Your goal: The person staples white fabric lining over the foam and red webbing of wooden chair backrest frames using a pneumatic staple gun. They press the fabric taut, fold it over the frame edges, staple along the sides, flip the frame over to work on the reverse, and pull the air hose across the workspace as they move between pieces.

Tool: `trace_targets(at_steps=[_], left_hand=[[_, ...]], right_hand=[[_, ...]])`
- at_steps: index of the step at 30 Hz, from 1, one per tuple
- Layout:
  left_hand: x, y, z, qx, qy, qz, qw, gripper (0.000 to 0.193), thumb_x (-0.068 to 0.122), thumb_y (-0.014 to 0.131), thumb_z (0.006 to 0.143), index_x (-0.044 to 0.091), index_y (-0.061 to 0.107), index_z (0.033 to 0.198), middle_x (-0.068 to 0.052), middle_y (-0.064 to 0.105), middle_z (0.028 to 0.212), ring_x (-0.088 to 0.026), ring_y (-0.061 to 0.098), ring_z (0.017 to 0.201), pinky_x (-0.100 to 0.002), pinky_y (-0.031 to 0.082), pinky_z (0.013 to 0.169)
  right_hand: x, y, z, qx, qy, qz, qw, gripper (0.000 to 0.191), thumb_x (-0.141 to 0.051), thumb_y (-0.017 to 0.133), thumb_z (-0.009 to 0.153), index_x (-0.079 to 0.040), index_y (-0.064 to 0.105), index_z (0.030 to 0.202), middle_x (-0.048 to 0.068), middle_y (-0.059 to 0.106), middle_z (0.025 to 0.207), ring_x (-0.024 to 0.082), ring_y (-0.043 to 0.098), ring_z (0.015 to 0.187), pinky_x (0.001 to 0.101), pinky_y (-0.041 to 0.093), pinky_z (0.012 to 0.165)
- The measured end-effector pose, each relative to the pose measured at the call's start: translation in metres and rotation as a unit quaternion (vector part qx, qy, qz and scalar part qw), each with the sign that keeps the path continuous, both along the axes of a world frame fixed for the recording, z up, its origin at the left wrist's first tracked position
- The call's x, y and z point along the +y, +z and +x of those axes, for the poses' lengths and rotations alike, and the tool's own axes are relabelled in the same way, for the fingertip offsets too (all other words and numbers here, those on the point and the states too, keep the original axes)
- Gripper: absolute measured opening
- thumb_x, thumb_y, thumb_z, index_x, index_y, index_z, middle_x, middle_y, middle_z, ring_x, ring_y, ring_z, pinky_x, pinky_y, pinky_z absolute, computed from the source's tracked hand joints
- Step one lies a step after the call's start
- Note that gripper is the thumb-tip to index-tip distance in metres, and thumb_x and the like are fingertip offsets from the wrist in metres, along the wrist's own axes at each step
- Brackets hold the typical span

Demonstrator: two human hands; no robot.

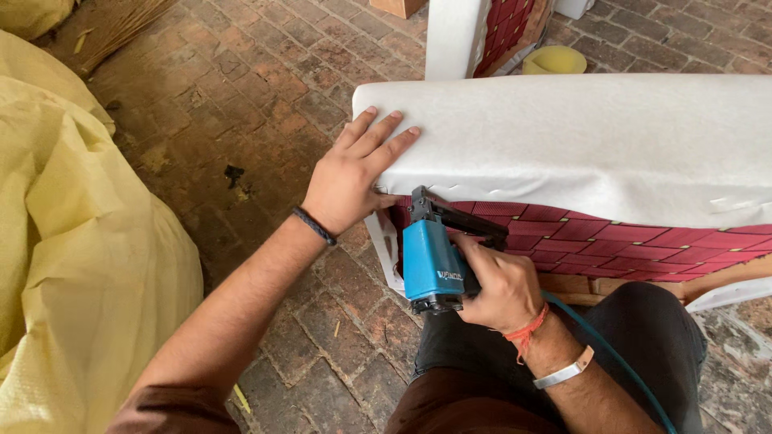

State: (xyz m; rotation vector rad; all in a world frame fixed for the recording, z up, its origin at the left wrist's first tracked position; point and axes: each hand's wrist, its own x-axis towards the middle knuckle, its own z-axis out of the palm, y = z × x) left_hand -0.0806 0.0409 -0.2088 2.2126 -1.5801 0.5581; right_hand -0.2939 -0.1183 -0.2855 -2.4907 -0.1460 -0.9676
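Two hands share one job at the near left corner of the white padded panel (579, 137): the blue air stapler (432, 265) sits w/ its black nose pressed up under the panel's lower edge, right where the white fabric wraps over onto the red-and-gold webbing (643, 241). The right hand (498, 289) has its fingers closed around the stapler's grip, just below the panel edge; the trigger finger itself is hidden behind the body, so whether it's squeezing can't be told. The left hand (350, 181) lies flat on the panel's corner, fingers spread and straight, palm bearing on the fabric, gripping nothing. To do this well, judging from the pic, the flat hand should keep the fabric drawn smooth and tight over the corner w/o wrinkles, thumb kept clear of the nose, and the stapler held square to the frame so the staple seats flush rather than at a slant. A loose flap of white fabric (386, 249) hangs below the corner, left of the stapler; it likely wants tucking before it's pinned. A teal air hose (619, 354) trails from the stapler back past the person's dark-trousered knee, below the panel; best kept slack. Further out: brick floor (265, 104) left of the panel, a big yellow sack (72, 241) well left, a yellow foam piece (555, 60) beyond the far edge.
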Motion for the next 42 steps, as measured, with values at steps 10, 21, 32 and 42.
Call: trace_targets(at_steps=[10,21,32,42], left_hand=[[0.022,-0.024,0.007,0.062,-0.026,-0.110,0.992,0.096,0.010,0.095,0.063,0.018,0.052,0.148,-0.009,0.047,0.157,-0.035,0.042,0.149,-0.043,0.045,0.121],[0.017,-0.002,-0.016,0.010,0.030,0.010,0.999,0.094,0.048,0.081,0.071,0.010,0.048,0.149,-0.017,0.045,0.156,-0.040,0.042,0.144,-0.056,0.033,0.119],[-0.112,0.023,-0.048,-0.029,-0.015,0.183,0.983,0.118,0.094,0.039,0.077,0.010,0.024,0.159,-0.030,0.026,0.160,-0.045,0.028,0.146,-0.053,0.021,0.120],[-0.143,0.027,-0.051,-0.016,-0.038,0.205,0.978,0.108,0.088,0.032,0.085,0.014,0.020,0.162,-0.026,0.019,0.164,-0.040,0.020,0.151,-0.054,0.016,0.122]], right_hand=[[0.015,-0.007,0.024,0.059,0.006,0.004,0.998,0.070,-0.013,0.081,0.058,-0.005,0.063,0.125,0.016,0.076,0.097,0.031,0.076,0.082,0.0415,0.061,0.069],[-0.100,0.105,-0.120,0.035,-0.163,-0.124,0.978,0.075,-0.030,0.078,0.071,0.004,0.063,0.136,0.024,0.068,0.102,0.035,0.069,0.085,0.0463,0.055,0.076],[-0.286,0.130,-0.099,0.126,-0.395,-0.416,0.809,0.065,-0.071,0.069,0.083,-0.021,0.079,0.123,-0.001,0.074,0.086,0.018,0.069,0.082,0.0293,0.056,0.066],[-0.314,0.118,-0.109,-0.043,-0.313,-0.374,0.872,0.032,-0.040,0.089,0.089,-0.013,0.079,0.102,-0.002,0.076,0.106,0.019,0.066,0.096,0.0319,0.056,0.086]])
